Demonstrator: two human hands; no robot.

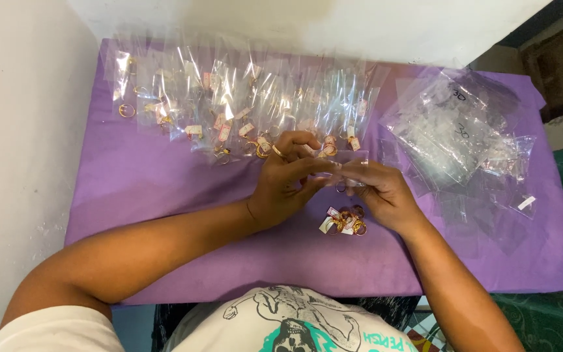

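Clear plastic bag (346,163) pinched between both your hands above the purple cloth (151,176).
Your left hand (285,182) and right hand (379,192) fingers close on it; gold rings (346,221) lie just below.

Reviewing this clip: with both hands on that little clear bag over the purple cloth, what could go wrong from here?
1. The small clear bag is pinched between left hand and right hand; it could slip out.
2. The loose gold rings lie right under the right hand; a wrist sweep might scatter them.
3. The pile of empty bags sits close by and could get nudged.
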